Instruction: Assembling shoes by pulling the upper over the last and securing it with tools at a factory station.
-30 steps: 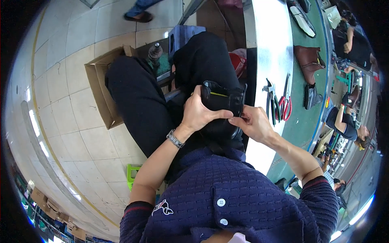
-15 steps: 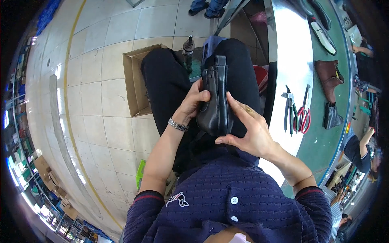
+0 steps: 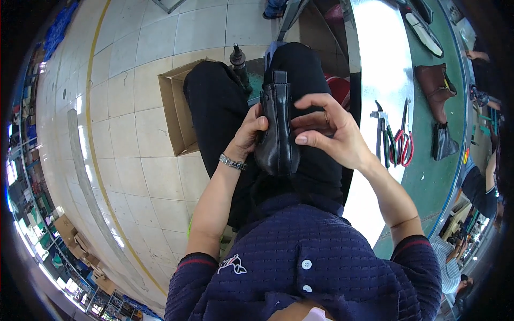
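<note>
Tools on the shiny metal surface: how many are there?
2: the pliers with dark and green handles, and the red-handled scissors just to their right. The right forearm covers part of the surface, so more could be hidden.

right grip [image 3: 338, 132] | outstretched → curled | now farther up beside black boot [image 3: 277, 134]

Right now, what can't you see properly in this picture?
Head view: most fingers of the left hand, behind the black boot.
Head view: part of the cardboard box's inside, behind the left knee.
Head view: what the red thing is, partly behind the right leg.
Head view: the blue trouser leg, cut off by the top edge.
</note>
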Demonstrator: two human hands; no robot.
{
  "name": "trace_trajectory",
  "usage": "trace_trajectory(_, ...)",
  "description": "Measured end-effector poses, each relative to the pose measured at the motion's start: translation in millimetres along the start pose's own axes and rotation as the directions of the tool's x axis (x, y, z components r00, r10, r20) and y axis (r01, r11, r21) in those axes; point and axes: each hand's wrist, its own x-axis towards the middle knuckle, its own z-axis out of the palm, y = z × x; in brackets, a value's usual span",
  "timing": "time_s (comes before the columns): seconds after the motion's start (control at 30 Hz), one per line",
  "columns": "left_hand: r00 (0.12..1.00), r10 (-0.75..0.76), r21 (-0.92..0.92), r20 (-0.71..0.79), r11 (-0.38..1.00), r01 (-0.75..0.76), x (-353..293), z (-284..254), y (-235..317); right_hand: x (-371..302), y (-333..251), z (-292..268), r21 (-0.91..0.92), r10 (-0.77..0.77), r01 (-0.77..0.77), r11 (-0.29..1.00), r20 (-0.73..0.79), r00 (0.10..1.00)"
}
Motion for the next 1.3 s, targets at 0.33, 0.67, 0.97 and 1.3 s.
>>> trace_trajectory(0.33,1.000,0.013,-0.047,-0.011,0.999,-0.013,-6.2,2.9,5.1,54.0,-15.2,2.0,-0.375,-0.040,0.139,0.917,0.261,0.965)
trace_trajectory(0.67,0.997,0.014,-0.025,0.073,1.000,-0.012,7.0,8.5,38.2,64.9,-33.2,-10.5,-0.402,-0.134,0.118,0.908,-0.012,0.991)
trace_trajectory(0.97,0.997,-0.042,0.018,-0.058,0.999,0.043,7.6,40.3,65.7,105.7,-70.6,-19.0,-0.315,-0.022,0.014,0.949,-0.023,0.999)
trace_trajectory(1.3,0.936,-0.132,-0.440,-0.328,0.897,-0.028,6.9,-55.3,47.5,21.2,19.6,-88.7,-0.642,-0.025,-0.476,0.602,-0.610,0.792)
